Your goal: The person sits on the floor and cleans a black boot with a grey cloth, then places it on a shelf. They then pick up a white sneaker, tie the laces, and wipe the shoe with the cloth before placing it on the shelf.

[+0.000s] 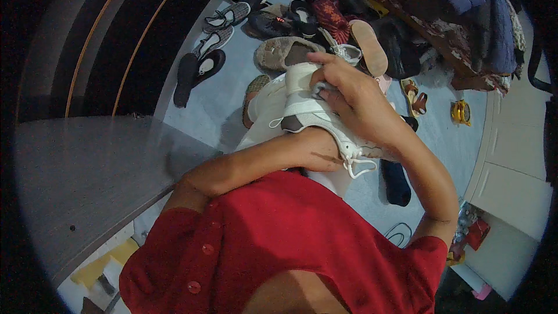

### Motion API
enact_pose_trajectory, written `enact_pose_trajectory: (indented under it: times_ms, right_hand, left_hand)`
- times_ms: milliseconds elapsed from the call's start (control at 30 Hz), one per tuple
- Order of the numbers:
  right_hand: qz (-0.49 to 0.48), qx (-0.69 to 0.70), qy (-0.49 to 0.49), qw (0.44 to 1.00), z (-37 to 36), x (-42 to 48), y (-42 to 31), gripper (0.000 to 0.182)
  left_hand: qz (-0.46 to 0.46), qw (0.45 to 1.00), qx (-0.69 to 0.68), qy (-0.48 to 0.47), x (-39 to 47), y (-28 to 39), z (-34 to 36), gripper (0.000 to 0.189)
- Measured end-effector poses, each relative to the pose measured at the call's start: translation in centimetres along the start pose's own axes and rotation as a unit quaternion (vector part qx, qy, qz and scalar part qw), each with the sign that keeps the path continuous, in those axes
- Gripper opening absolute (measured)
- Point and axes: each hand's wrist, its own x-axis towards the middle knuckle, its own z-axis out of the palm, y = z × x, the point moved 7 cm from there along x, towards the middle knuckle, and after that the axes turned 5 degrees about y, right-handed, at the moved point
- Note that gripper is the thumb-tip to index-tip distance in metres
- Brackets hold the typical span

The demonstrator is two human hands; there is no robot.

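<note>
A white sneaker (314,107) with loose laces rests over the white-trousered lap. My left hand (320,146) is at its opening, the fingers hidden inside or behind the upper. It holds the shoe up, with part of the palm and wrist showing below the collar. My right hand (344,83) bends over the toe end from the right. Pinched between its thumb and fingers is a small pale wad, perhaps cloth (320,89), pressed against the upper. Its index finger extends past the toe.
Beyond my knees, the floor holds a fuzzy brown slipper (270,54), dark shoes (266,24), a tan-soled shoe (369,48) and a sandal (412,96). A yellow clock-like object (461,112) stands right, near pale cabinets (510,148). A grey board (109,174) borders my left.
</note>
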Motion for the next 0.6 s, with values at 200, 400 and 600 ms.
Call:
enact_pose_trajectory:
  times_ms: [200, 400, 600]
  right_hand:
    - [-0.142, -0.073, 0.063, 0.985, 1.9, 2.9, -2.0, 0.022]
    - [-0.135, -0.161, -0.038, 0.977, 4.1, 4.6, -3.1, 0.015]
    - [-0.096, -0.091, -0.034, 0.991, 1.7, 2.4, -1.2, 0.022]
  left_hand:
    - [0.050, 0.998, 0.038, -0.008, -0.5, -2.0, 1.9, 0.034]
    - [-0.102, 0.963, 0.140, -0.208, -0.6, -1.5, 1.3, 0.032]
    - [-0.141, 0.974, 0.055, -0.166, -0.4, -0.5, 0.0, 0.030]
